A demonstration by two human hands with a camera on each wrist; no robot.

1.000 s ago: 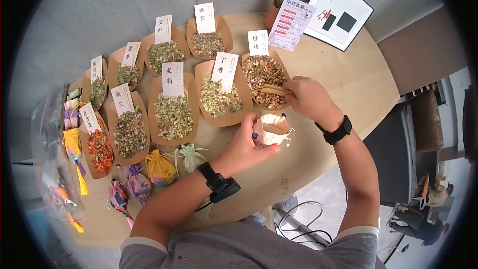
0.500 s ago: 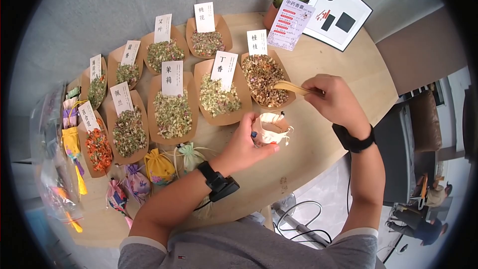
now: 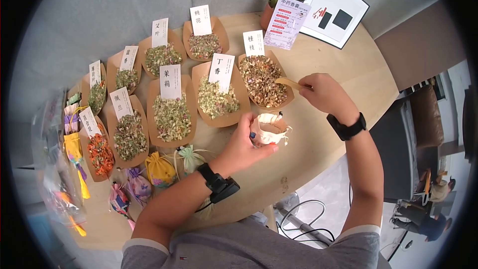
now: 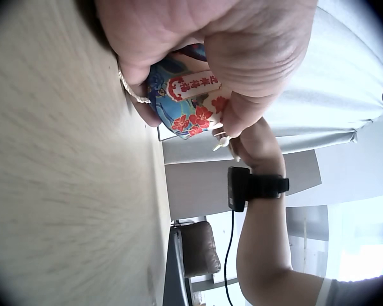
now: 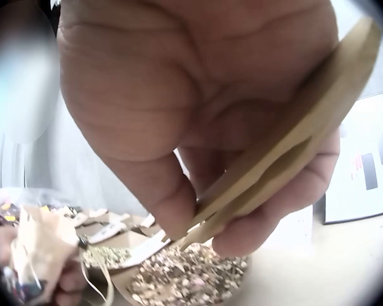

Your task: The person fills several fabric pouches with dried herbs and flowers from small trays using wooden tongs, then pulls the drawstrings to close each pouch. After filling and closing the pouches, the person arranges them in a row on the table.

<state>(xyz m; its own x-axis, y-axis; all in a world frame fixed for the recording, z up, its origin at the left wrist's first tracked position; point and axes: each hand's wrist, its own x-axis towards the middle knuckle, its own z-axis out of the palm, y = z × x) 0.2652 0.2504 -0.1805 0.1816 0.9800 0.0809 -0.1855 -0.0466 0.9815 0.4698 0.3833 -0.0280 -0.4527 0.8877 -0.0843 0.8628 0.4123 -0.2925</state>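
Note:
My left hand [image 3: 244, 144] grips a small cloth pouch [image 3: 271, 127] whose cream mouth faces up; in the left wrist view the pouch [image 4: 188, 95] shows blue fabric with red flowers. My right hand [image 3: 326, 97] pinches a light wooden tool [image 3: 290, 83], which looks like tongs in the right wrist view [image 5: 287, 146]. Its tip is over the right side of a brown paper tray [image 3: 284, 103] of chopped brown pieces [image 3: 264, 79]. Whether the tip touches the pieces or holds any cannot be told.
Several paper trays of dried herbs with upright labels [image 3: 171, 82] stand left and behind. Tied pouches [image 3: 160, 169] and a plastic bag [image 3: 50, 164] lie front left. A potted plant [image 3: 268, 17], a printed card [image 3: 287, 22] and a framed board [image 3: 333, 10] are at the back.
My right hand has moved right and slightly toward me from the tray, then a little back left, still with the wooden tool. The left hand holds the pouch in nearly the same place.

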